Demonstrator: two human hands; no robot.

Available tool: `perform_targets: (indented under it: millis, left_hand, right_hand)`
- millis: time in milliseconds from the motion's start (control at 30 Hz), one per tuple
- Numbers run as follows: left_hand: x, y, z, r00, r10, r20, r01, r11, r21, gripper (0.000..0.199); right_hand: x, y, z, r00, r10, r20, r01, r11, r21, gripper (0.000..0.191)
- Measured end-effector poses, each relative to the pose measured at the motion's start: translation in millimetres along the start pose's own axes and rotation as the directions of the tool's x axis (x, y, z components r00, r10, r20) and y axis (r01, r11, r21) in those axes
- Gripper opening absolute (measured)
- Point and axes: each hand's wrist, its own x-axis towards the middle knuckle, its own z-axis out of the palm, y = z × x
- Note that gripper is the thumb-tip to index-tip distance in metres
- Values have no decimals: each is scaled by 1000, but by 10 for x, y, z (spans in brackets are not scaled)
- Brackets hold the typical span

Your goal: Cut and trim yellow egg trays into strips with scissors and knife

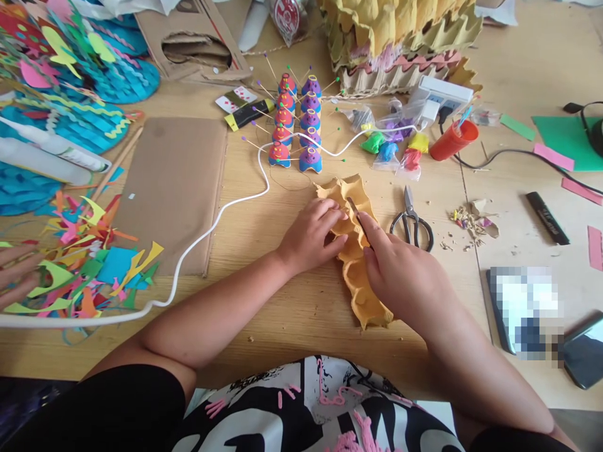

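Observation:
A yellow egg carton strip [357, 276], two rows of cups wide, lies at a slant on the wooden table in front of me. My left hand [315, 231] grips its left side, fingers bent over the cups. In my right hand [400, 267] is a slim knife [352, 205], its blade tip against the carton between the cups; most of its handle is hidden by my fingers. Black-handled scissors [409, 220] rest just right of the carton. Beyond it stand two rows of painted carton figures, red ones [279, 152] and purple ones [310, 157], with pins stuck in them.
A white cable [226, 206] crosses the table. Paper scraps [94, 263] and a cardboard sheet [172, 188] lie left, with another person's hand [19, 273] at the edge. Clay bags [389, 147], a red cup [453, 139], a power strip [443, 94] and stacked egg trays [400, 37] stand behind.

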Motion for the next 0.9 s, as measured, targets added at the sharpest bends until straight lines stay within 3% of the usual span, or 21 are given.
perform_targets:
  millis: [233, 500, 900]
  left_hand:
    - [-1, -2, 2, 1000, -6, 3, 6, 1000, -2, 33]
    - [-17, -19, 49, 994, 67, -89, -68, 998, -1, 42]
    - [-19, -24, 27, 997, 70, -44, -69, 997, 24, 39]
  right_hand:
    - [3, -30, 16, 999, 16, 44, -14, 999, -39, 61]
    - [22, -57, 32, 994, 40, 102, -32, 996, -82, 65]
    - [49, -52, 60, 995, 34, 96, -24, 994, -103, 63]
